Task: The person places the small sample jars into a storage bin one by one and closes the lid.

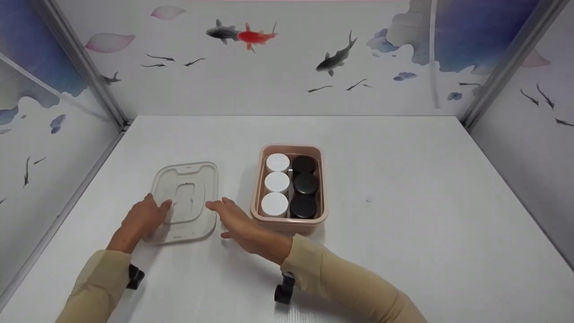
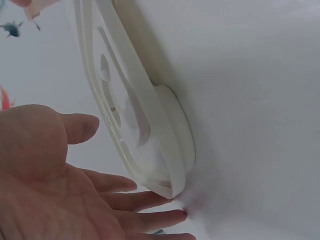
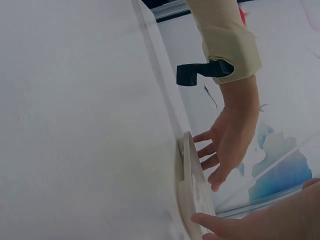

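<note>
A translucent whitish plastic lid (image 1: 186,202) lies on the table, left of the middle in the head view. My left hand (image 1: 141,220) is at its left edge, thumb over the top; in the left wrist view the fingers (image 2: 145,201) stretch out straight, reaching the rim. My right hand (image 1: 249,229) hovers by the lid's right edge, fingers extended and spread, holding nothing. To the right stands an uncovered pink plastic box (image 1: 324,188). Inside are white-capped containers (image 1: 276,183) in the left column and black-capped containers (image 1: 306,184) in the right one.
The white table (image 1: 403,215) is bordered by printed panels (image 1: 287,89) with fish and flower pictures at the back and sides. Dark camera mounts (image 1: 284,289) hang beneath both wrists. The box stands close beyond my right forearm (image 1: 350,273).
</note>
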Action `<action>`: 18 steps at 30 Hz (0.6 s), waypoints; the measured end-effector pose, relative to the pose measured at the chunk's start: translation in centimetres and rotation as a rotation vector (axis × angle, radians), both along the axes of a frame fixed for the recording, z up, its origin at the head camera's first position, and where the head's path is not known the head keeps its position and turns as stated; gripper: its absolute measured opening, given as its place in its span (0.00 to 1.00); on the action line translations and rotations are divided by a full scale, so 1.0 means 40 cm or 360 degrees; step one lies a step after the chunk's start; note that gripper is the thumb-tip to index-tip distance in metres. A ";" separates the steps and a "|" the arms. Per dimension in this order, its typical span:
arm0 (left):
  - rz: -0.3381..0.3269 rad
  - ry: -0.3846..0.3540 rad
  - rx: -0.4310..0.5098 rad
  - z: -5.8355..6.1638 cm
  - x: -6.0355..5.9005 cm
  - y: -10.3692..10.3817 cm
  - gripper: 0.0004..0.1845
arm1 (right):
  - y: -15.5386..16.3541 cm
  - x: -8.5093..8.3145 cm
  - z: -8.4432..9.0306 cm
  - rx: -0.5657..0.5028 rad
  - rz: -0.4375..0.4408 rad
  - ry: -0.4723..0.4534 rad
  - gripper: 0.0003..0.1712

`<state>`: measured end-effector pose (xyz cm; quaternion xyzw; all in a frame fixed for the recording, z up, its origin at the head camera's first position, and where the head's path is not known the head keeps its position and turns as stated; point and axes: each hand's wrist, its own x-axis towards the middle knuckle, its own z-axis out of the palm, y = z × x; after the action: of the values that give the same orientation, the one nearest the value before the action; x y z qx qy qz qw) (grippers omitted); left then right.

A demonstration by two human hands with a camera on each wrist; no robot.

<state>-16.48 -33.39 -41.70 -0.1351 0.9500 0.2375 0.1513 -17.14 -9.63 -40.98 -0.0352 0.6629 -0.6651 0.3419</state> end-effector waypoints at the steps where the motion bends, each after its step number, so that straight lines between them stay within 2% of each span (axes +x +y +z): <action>1: 0.0010 0.0013 0.0001 -0.003 0.001 -0.001 0.42 | -0.005 0.000 -0.007 0.0010 -0.0011 -0.0009 0.46; 7: 0.0072 0.0105 0.0091 0.001 0.010 0.005 0.39 | -0.012 -0.017 -0.045 -0.0035 -0.0011 -0.0075 0.37; 14: 0.0218 0.0023 0.0321 0.027 0.002 -0.010 0.41 | -0.014 -0.015 -0.050 -0.0003 0.0013 -0.0012 0.31; 18: 0.0323 0.0020 0.0514 0.039 0.009 -0.032 0.39 | -0.013 -0.010 -0.045 0.0048 -0.0016 -0.0004 0.33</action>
<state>-16.10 -34.66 -40.14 -0.2028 0.8819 0.4019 0.1403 -17.55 -10.16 -42.79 -0.0259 0.6726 -0.6568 0.3400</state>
